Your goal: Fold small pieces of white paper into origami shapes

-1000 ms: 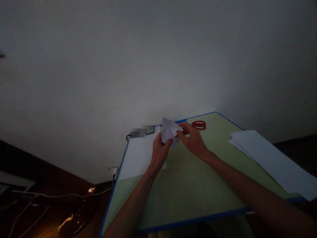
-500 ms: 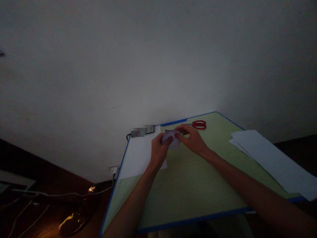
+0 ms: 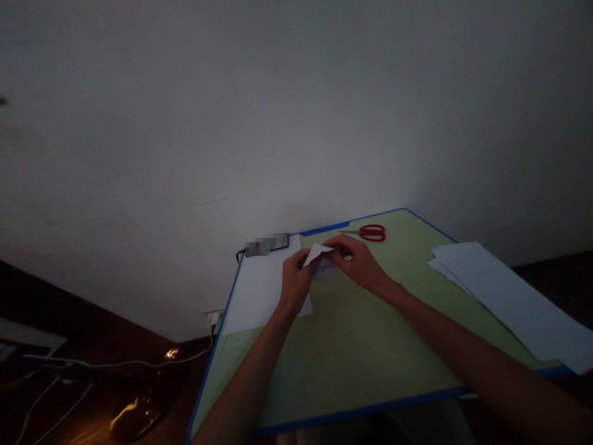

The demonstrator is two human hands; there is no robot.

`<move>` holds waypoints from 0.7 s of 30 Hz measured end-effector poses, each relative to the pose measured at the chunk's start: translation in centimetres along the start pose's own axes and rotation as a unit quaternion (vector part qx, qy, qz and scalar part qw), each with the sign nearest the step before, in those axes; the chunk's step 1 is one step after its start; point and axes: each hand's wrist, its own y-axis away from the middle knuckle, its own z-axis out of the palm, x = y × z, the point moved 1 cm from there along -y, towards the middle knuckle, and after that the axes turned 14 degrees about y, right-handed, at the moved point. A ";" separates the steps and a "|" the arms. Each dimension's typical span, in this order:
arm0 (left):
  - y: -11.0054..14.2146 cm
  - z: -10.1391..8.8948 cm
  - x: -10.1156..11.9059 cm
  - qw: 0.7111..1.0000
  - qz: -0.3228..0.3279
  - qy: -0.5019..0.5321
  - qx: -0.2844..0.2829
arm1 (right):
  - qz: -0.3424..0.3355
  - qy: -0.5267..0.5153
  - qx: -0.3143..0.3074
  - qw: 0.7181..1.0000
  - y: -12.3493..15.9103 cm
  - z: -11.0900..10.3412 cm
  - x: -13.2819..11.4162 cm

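A small folded piece of paper [image 3: 319, 252] is held between both hands above the middle of the table. Its upper part is pale and bent over; the lower part looks purplish, with faint marks. My left hand [image 3: 295, 277] pinches the paper from the left side. On the other side, my right hand [image 3: 356, 258] grips it, fingers curled behind. Some fingertips of both hands are hidden by the paper. Just past my right hand lie scissors [image 3: 372, 232] with red handles. A white sheet [image 3: 259, 303] lies flat under and left of my left hand.
The pale green table [image 3: 361, 346] has a blue rim and stands against a grey wall. A phone [image 3: 266, 245] with a cable lies at its far left corner. White sheets [image 3: 504, 296] are stacked along the right edge. A wall socket [image 3: 214, 318] and white cables are down left.
The paper's upper part has folded over toward me, showing a pale pointed flap. My hands have stayed in nearly the same place, with fingers shifted slightly.
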 end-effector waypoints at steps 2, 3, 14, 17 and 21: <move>0.0 0.0 0.0 1.000 0.004 0.004 0.004 | -0.007 0.012 0.009 1.000 0.0 0.0 -0.1; 0.1 0.0 0.0 1.000 0.009 0.010 0.010 | -0.008 0.015 0.009 1.000 0.0 0.0 -0.2; 0.3 0.2 0.9 0.998 0.017 0.039 0.052 | -0.005 0.006 -0.003 1.000 0.1 -0.2 -1.2; 0.2 0.0 0.9 0.997 0.018 0.033 0.063 | -0.027 0.023 0.010 0.999 0.2 -0.3 -1.7; 0.2 0.0 1.1 0.997 0.029 0.022 0.062 | -0.053 0.039 0.016 0.998 0.3 -0.2 -2.0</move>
